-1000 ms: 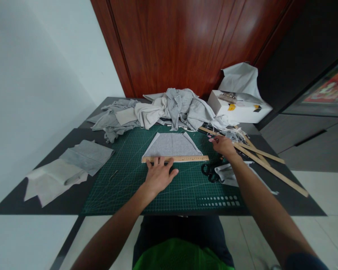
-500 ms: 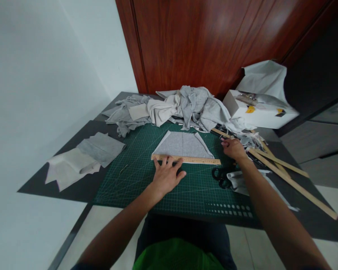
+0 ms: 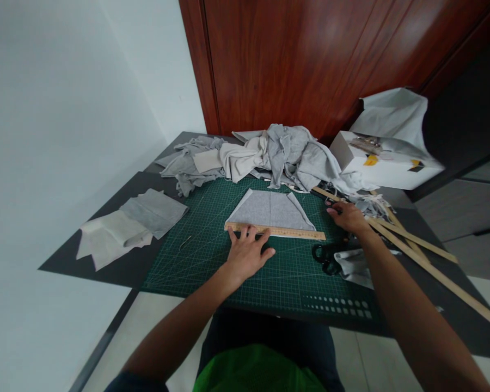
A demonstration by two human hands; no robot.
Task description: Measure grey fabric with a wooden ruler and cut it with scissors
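My left hand (image 3: 247, 255) lies spread, its fingertips touching a wooden ruler (image 3: 296, 233). That ruler lies along the near edge of a grey fabric piece (image 3: 269, 209), which narrows toward its far side. At the right, my right hand (image 3: 348, 216) is closed, with thumb and fingers together at a small dark thing too unclear to name. Beneath the fabric is a green cutting mat (image 3: 277, 277). Black-handled scissors (image 3: 325, 257) rest on it just nearer to me than my right hand, beside a grey scrap (image 3: 355, 267).
Crumpled grey and white cloth (image 3: 286, 152) is heaped along the back. Two folded fabric pieces (image 3: 134, 220) lie at the left. A white box (image 3: 386, 160) stands at the back right. Long wooden strips (image 3: 436, 272) cross the table's right side, by thin cloth scraps (image 3: 373, 204).
The view has shifted slightly, so everything sits a little further right. My left hand stays on the ruler, and my right hand stays by the clutter at the right.
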